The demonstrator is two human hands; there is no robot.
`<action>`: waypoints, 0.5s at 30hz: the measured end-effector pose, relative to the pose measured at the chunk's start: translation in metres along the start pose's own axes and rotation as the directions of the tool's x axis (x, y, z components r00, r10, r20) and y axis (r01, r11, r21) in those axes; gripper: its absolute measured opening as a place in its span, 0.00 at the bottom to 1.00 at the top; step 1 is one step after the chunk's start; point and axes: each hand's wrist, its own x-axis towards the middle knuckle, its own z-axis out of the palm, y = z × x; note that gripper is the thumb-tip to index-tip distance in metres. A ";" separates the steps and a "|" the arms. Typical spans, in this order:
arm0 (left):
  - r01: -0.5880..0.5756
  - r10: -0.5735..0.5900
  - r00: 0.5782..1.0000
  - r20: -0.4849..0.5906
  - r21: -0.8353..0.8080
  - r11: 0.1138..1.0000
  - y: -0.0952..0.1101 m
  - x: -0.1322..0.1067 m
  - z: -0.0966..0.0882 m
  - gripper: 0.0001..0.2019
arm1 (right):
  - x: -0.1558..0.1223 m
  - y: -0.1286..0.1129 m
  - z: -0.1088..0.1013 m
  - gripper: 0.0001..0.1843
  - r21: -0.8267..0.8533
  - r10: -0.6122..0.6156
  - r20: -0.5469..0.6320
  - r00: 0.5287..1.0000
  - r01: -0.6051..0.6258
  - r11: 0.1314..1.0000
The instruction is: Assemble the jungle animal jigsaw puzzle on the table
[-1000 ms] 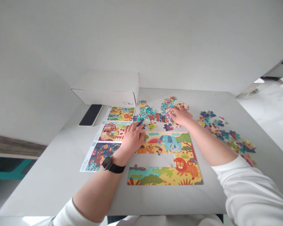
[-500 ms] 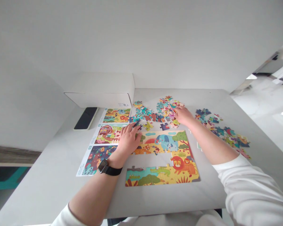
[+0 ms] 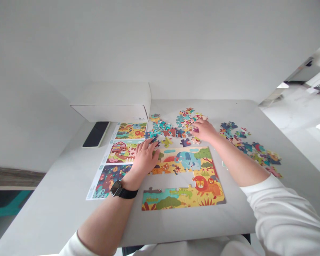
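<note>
At nine o'clock on your tabletop lie the phone and the picture sheet, below the white box. Your left hand stays flat, fingers spread, holding nothing, on the upper left corner of the part-built puzzle. At twelve o'clock, your right hand has slid slightly leftward within the loose pieces, fingers curled among them; you're evidently searching, though I cannot tell whether any piece is gripped. More pieces sit at two o'clock.
</note>
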 end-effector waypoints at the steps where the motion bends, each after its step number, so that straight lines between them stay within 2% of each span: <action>1: -0.003 0.003 1.000 -0.003 -0.001 1.000 0.000 0.000 0.000 0.19 | 0.000 -0.001 0.000 0.23 -0.018 0.021 0.014 1.000 -0.021 1.000; 5: -0.015 0.015 1.000 -0.015 -0.019 1.000 -0.002 0.000 0.001 0.19 | 0.000 0.001 -0.001 0.19 -0.037 0.057 0.021 0.998 -0.056 0.998; 10: -0.020 0.019 0.999 -0.027 -0.042 0.999 -0.003 -0.001 0.002 0.19 | -0.002 0.006 -0.002 0.23 -0.010 0.049 0.005 0.999 -0.049 0.999; 15: -0.029 0.027 0.999 -0.031 -0.052 0.998 0.001 0.000 -0.001 0.17 | -0.004 0.005 -0.001 0.28 0.045 -0.071 0.011 0.997 0.071 0.996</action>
